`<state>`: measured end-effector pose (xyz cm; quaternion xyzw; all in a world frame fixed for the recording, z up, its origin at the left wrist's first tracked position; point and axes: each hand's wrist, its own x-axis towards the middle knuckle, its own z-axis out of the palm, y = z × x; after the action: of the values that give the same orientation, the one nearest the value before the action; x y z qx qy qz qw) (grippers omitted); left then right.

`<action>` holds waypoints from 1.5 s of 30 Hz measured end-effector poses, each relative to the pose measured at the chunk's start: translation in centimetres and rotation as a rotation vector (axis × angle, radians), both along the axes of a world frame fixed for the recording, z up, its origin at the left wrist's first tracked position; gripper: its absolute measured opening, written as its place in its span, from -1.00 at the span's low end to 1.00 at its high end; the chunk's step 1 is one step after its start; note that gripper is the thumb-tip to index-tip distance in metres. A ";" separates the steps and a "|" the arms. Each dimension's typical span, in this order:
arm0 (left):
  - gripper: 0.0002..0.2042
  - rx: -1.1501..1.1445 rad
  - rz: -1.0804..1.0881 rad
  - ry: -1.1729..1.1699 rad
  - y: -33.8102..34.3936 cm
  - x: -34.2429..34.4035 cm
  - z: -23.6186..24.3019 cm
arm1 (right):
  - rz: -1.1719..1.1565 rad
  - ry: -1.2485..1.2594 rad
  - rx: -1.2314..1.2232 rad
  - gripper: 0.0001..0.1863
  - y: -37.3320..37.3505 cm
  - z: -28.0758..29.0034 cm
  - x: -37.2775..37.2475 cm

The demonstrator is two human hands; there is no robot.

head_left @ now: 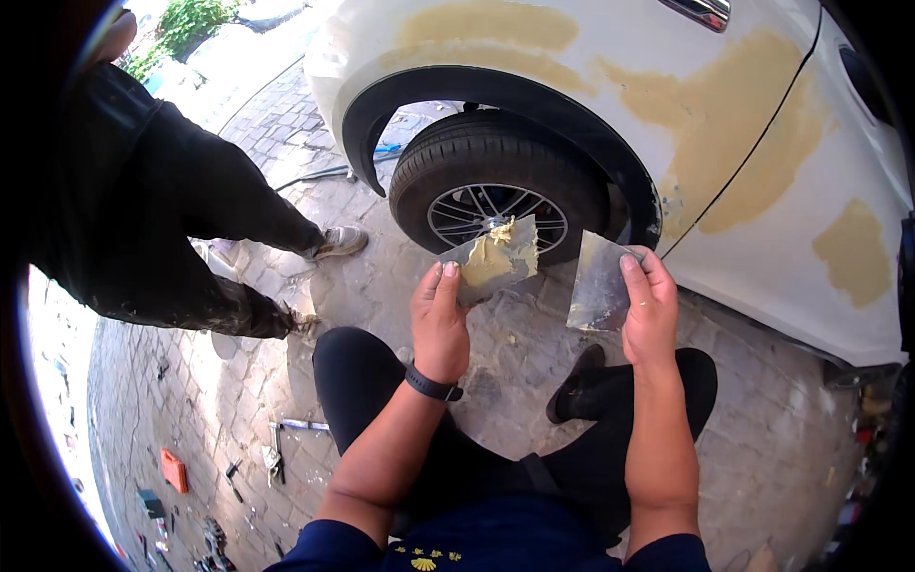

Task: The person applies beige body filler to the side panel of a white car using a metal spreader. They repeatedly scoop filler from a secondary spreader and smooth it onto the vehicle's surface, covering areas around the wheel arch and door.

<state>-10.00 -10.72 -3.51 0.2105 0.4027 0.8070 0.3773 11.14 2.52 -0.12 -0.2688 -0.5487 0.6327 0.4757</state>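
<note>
My left hand (441,319) pinches a flat, thin plate (491,276) smeared with yellowish body filler (488,255), a lump of it near the far edge. Closed between thumb and fingers of my right hand (652,303) is a second flat spreader (598,288), grey and mostly bare, with a little residue along its near edge. The two are held apart, in front of the car wheel (500,181). Beyond them stands the white car's body panel (629,38), with dull yellow filler patches (724,124) across the fender and the door.
Another person in dark trousers (181,200) stands close on the left, beside the wheel. Scattered tools and an orange case (173,471) lie on the stone paving (381,286) at lower left. A black arch trim (515,86) curves over the tyre.
</note>
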 end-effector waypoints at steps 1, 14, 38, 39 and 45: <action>-0.74 0.015 -0.016 -0.014 -0.1 0.1 0.0 | -0.026 0.150 -0.116 -0.85 -0.6 0.5 -0.9; -0.73 -0.043 -0.162 0.180 -1.6 1.8 -2.0 | -0.165 0.280 -0.313 -0.79 -2.0 -4.7 -4.6; -0.57 -0.257 -0.505 0.448 -2.2 0.9 -1.0 | -0.114 -0.252 0.221 -0.74 -4.0 -4.7 -2.3; -0.56 -0.247 -0.501 0.411 -2.2 1.1 -0.8 | -0.098 -0.259 0.200 -0.74 -4.1 -4.6 -2.2; -0.44 -0.207 -0.553 0.419 -2.5 1.7 -0.5 | -0.015 -0.244 0.136 -0.75 -4.1 -5.0 -2.0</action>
<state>-8.31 -13.20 -4.04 0.4331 0.4788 0.5686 0.5098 9.19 -1.57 -5.08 -0.3151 -0.6420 0.5530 0.4274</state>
